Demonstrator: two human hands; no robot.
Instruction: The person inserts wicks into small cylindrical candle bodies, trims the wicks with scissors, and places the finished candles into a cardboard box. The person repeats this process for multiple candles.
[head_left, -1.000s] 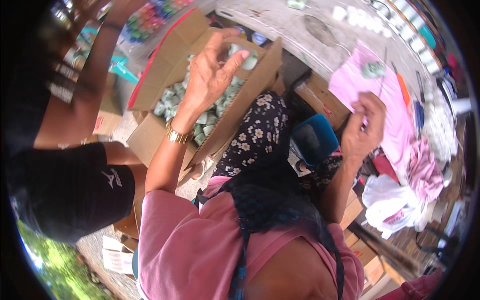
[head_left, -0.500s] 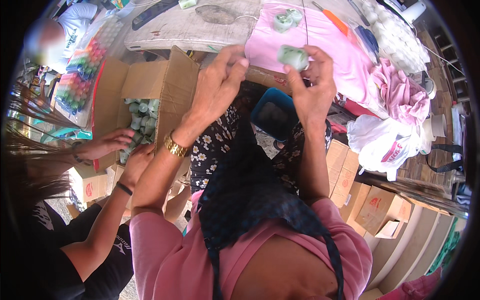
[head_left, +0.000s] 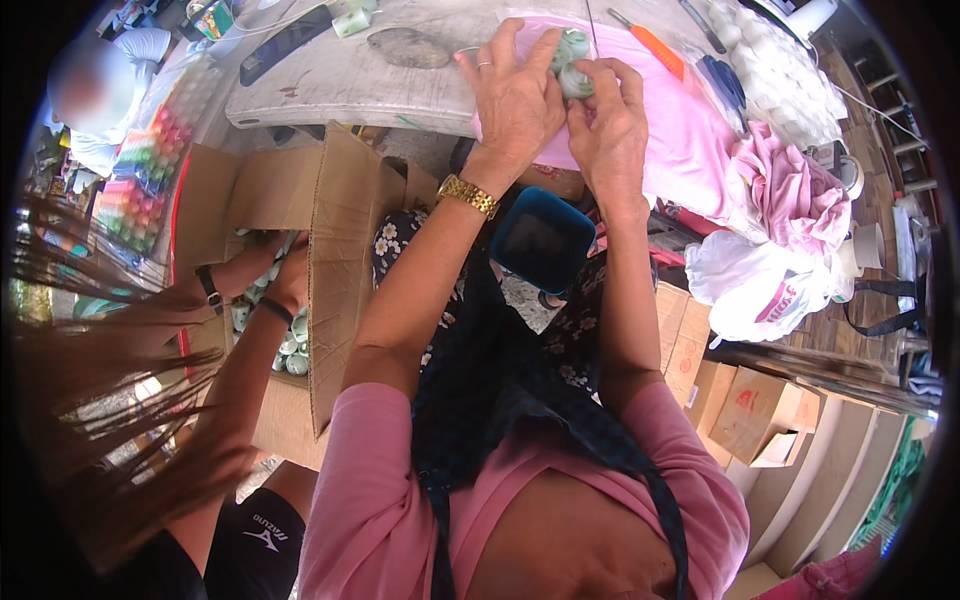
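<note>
Both my hands meet over the pink cloth (head_left: pixel 660 150) at the table's edge. Between them is a small translucent whitish-green cup (head_left: pixel 576 82) with darker green patches. My right hand (head_left: pixel 612 135) pinches it from the right, fingers bent. My left hand (head_left: pixel 515 110), with a ring and a gold watch on its wrist, closes thumb and forefinger at its left side; the other fingers are spread. Just beyond, another such cup (head_left: pixel 571 46) rests on the cloth, partly hidden by my left fingers. The exact contact of my left fingertips is hard to see.
An open cardboard box (head_left: pixel 335 270) of similar cups stands left, with a co-worker's hands (head_left: pixel 285 275) inside. A blue bin (head_left: pixel 543 240) sits between my knees. An orange-handled tool (head_left: pixel 655 50), blue scissors (head_left: pixel 722 85), white bag (head_left: pixel 760 285) and cartons (head_left: pixel 755 415) lie right.
My right hand has lowered the cup from the air to the cloth's far part. My left hand has moved right and away to meet it. The co-worker's hands reach deeper into the box.
</note>
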